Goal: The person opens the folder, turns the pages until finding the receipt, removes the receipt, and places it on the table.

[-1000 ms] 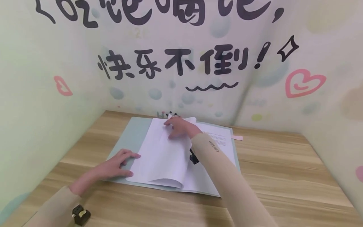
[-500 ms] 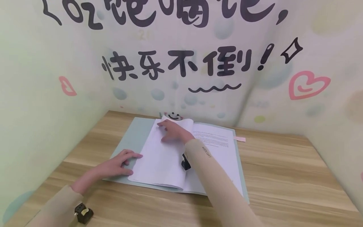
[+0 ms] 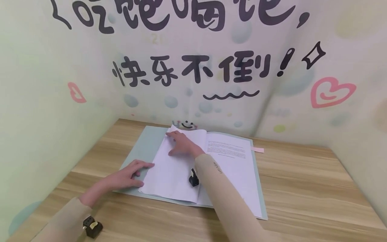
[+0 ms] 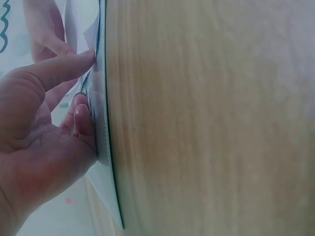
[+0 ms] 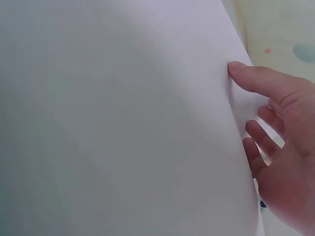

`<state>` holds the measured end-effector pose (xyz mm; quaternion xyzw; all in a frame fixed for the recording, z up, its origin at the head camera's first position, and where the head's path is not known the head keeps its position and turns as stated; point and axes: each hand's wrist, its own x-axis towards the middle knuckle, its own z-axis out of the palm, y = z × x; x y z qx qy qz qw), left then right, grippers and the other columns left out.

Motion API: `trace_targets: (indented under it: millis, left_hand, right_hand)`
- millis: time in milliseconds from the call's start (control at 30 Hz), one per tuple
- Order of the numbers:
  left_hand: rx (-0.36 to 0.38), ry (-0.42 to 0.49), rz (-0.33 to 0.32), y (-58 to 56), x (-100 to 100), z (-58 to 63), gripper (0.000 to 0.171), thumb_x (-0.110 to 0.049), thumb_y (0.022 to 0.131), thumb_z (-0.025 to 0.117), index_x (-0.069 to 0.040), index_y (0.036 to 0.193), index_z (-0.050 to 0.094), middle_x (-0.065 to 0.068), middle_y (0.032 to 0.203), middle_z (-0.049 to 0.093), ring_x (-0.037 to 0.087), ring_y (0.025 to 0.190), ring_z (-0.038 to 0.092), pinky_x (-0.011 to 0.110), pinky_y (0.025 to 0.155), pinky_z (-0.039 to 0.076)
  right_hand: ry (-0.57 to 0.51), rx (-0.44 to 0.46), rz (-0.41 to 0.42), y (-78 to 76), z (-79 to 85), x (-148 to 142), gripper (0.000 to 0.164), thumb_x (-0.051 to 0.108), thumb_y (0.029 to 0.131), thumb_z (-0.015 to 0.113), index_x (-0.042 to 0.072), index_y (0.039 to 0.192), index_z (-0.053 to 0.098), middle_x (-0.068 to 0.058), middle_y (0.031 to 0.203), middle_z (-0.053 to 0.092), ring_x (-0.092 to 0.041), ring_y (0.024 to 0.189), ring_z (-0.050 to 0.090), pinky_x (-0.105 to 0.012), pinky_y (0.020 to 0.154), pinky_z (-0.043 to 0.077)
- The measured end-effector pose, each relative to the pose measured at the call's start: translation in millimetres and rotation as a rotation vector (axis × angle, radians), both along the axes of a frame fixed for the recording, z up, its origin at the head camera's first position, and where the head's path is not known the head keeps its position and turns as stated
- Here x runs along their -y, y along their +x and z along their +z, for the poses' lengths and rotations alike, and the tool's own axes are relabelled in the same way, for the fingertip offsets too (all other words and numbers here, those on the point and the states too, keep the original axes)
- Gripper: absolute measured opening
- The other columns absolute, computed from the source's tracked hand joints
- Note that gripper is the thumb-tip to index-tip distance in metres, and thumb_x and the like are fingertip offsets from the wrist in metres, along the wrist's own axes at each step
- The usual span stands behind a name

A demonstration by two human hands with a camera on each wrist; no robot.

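Note:
A light blue folder (image 3: pixel 148 139) lies open on the wooden table, holding white sheets. The left-side page (image 3: pixel 172 174) shows blank, while the right-side page (image 3: pixel 231 174) carries printed lines. My left hand (image 3: pixel 125 176) rests at the lower left edge of the sheets, thumb and index finger spread onto the paper. In the left wrist view, the left hand (image 4: pixel 39 128) has its thumb tip touching the paper. Near the top left of the turned page, my right hand (image 3: pixel 182 143) presses with extended fingers. The right wrist view shows the right hand (image 5: pixel 290 132) at the sheet's edge.
A pink tab (image 3: pixel 258 150) sticks out from the folder's right side. Behind the wooden table (image 3: pixel 305 181) stands a wall (image 3: pixel 169 111) with black writing and drawings. Black devices are on both wrists, the left one (image 3: pixel 93 227) near the table's front.
My right hand has moved left across the folder, and the turned page's curled lower edge now lies flatter. More of the printed right page shows. The left hand stays at the left edge.

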<state>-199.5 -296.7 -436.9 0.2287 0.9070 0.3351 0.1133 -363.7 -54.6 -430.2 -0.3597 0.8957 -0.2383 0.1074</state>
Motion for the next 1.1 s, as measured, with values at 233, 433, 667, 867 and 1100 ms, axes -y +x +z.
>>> trace_targets:
  millis: [233, 433, 667, 867, 1100]
  left_hand:
    - [0.012, -0.017, 0.024, 0.9, -1.7, 0.2, 0.061, -0.010, 0.084, 0.069, -0.007, 0.142, 0.049, 0.021, 0.131, 0.041, 0.021, 0.103, 0.048, 0.025, 0.083, 0.043]
    - [0.029, -0.037, 0.058, -1.2, -4.3, 0.9, 0.059, -0.012, 0.085, 0.066, -0.008, 0.142, 0.050, 0.021, 0.132, 0.040, 0.021, 0.102, 0.046, 0.026, 0.083, 0.041]
    - [0.037, -0.042, 0.044, -1.0, -5.2, 0.7, 0.069, -0.035, 0.086, 0.075, -0.010, 0.144, 0.047, 0.021, 0.133, 0.039, 0.023, 0.106, 0.048, 0.030, 0.086, 0.043]
    - [0.031, -0.050, 0.049, -1.3, -7.2, 0.5, 0.070, -0.035, 0.085, 0.075, -0.011, 0.144, 0.047, 0.019, 0.132, 0.039, 0.021, 0.102, 0.043, 0.027, 0.082, 0.040]
    - [0.034, -0.041, 0.050, 0.0, -9.4, 3.6, 0.068, -0.033, 0.085, 0.075, -0.009, 0.144, 0.048, 0.019, 0.131, 0.039, 0.021, 0.101, 0.042, 0.025, 0.081, 0.039]
  right_hand:
    - [-0.011, -0.003, -0.011, 2.9, -6.4, 5.9, 0.083, 0.022, 0.083, 0.078, 0.015, 0.153, 0.036, -0.010, 0.153, 0.039, -0.027, 0.129, 0.049, -0.039, 0.113, 0.037]
    - [-0.004, -0.013, 0.004, 5.3, -8.0, 2.8, 0.076, 0.022, 0.086, 0.076, 0.018, 0.152, 0.039, -0.004, 0.148, 0.051, -0.025, 0.135, 0.046, -0.039, 0.118, 0.031]
    - [-0.003, -0.033, 0.030, 6.3, -10.9, -1.3, 0.059, 0.022, 0.087, 0.074, 0.017, 0.143, 0.053, -0.002, 0.147, 0.054, -0.023, 0.138, 0.044, -0.037, 0.118, 0.029]
    - [0.026, -0.006, 0.063, 6.7, -8.1, -2.1, 0.054, 0.021, 0.090, 0.070, 0.018, 0.141, 0.055, -0.004, 0.151, 0.048, -0.028, 0.137, 0.040, -0.040, 0.115, 0.030]
    - [0.046, 0.017, 0.053, 6.4, -7.7, -3.2, 0.054, 0.022, 0.091, 0.069, 0.021, 0.143, 0.054, -0.002, 0.153, 0.045, -0.029, 0.138, 0.037, -0.041, 0.115, 0.032]
